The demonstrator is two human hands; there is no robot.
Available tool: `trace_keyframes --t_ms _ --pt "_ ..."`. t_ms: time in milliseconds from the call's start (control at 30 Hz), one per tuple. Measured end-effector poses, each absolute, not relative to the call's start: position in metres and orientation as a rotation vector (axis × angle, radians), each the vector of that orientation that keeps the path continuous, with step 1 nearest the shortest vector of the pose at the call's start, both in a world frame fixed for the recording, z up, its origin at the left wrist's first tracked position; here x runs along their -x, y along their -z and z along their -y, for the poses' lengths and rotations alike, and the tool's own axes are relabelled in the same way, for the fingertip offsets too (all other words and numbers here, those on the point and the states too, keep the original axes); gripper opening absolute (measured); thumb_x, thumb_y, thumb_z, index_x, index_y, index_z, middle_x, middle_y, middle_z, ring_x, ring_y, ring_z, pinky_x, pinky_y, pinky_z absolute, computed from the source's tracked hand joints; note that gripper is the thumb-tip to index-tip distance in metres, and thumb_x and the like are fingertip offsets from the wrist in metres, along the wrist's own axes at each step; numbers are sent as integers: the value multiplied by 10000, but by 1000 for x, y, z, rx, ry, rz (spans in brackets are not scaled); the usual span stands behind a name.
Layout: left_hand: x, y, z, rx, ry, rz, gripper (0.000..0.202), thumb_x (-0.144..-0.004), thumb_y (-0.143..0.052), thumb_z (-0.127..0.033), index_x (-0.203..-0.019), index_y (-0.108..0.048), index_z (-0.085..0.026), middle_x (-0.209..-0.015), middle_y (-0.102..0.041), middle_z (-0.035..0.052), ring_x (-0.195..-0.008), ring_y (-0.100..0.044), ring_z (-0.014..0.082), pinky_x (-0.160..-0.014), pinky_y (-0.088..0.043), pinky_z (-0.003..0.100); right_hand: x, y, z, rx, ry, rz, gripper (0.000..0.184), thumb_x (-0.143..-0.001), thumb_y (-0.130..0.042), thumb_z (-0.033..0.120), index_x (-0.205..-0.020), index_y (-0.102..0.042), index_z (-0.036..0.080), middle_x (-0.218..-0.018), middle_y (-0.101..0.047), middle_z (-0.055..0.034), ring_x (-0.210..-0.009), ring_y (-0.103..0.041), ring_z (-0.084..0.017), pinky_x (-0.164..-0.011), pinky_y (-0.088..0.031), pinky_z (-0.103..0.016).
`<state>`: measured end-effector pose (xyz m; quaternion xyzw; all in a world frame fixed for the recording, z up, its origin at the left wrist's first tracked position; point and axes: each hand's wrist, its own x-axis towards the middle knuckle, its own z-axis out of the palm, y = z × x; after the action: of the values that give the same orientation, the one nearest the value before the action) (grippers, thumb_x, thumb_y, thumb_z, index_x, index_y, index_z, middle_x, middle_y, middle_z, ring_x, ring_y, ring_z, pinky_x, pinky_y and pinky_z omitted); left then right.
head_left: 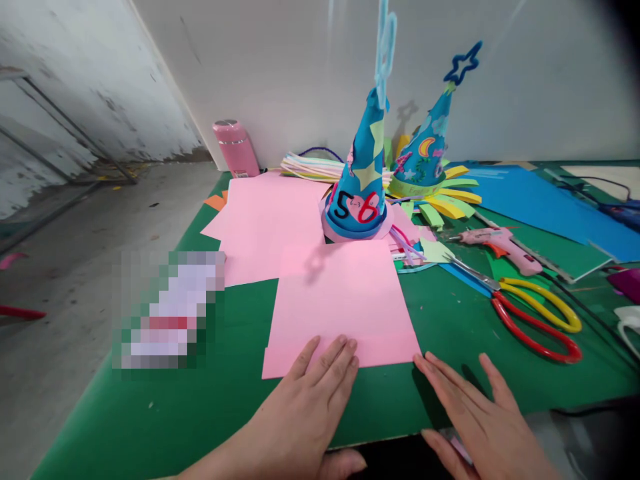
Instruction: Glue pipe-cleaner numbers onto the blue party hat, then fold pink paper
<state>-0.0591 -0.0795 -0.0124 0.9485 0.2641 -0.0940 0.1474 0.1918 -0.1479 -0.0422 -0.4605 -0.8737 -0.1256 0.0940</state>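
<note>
A pink paper sheet [345, 287] lies on the green tabletop in front of me, a strip along its near edge looking folded over. My left hand [313, 393] rests flat on that strip, fingers stretched out. At the sheet's near right corner, my right hand [475, 413] touches the edge with its fingertips, fingers extended and the thumb apart. Under the right palm shows a sliver of something pale pink that I cannot make out. More pink paper [270, 213] lies beneath and behind the sheet.
A blue cone hat [367, 173] stands behind the sheet, a second cone hat [425, 147] behind it. To the right lie scissors [530, 310], a pink glue gun [503, 247] and blue paper [530, 200]. A pink bottle [237, 150] stands back left; a blurred-out object [175, 307] lies left.
</note>
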Motion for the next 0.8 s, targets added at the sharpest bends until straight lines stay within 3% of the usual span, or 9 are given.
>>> trace_keyframes --t_ms 333,600,800 --pt "61 17 83 -2757 230 -750 717 -822 -274 -553 -1365 -115 -112 -1423 -68 139 -1309 -32 258 -1054 -100 472 -188 37 147 1338 315 2543 535 -758 -474 244 -1244 -395 35 -1173 -562 -136 -1158 -439 -255 -999 -197 -449" --pt "61 19 83 -2784 141 -752 715 -804 -354 -536 -1358 -169 -122 -1427 -106 140 -1312 -50 254 -1060 -99 457 -146 29 125 1146 83 2528 405 -802 -441 224 -1183 -482 92 -1137 -598 -81 -1047 -537 -170 -885 -413 -320" --pt "72 13 79 -2811 122 -723 680 -810 -331 -546 -1348 -204 -151 -1413 -204 140 -1309 -112 272 -1013 5 577 -148 29 123 1121 55 2513 357 -813 -441 200 -1144 -509 86 -1077 -633 -78 -998 -571 -171 -893 -416 -343"
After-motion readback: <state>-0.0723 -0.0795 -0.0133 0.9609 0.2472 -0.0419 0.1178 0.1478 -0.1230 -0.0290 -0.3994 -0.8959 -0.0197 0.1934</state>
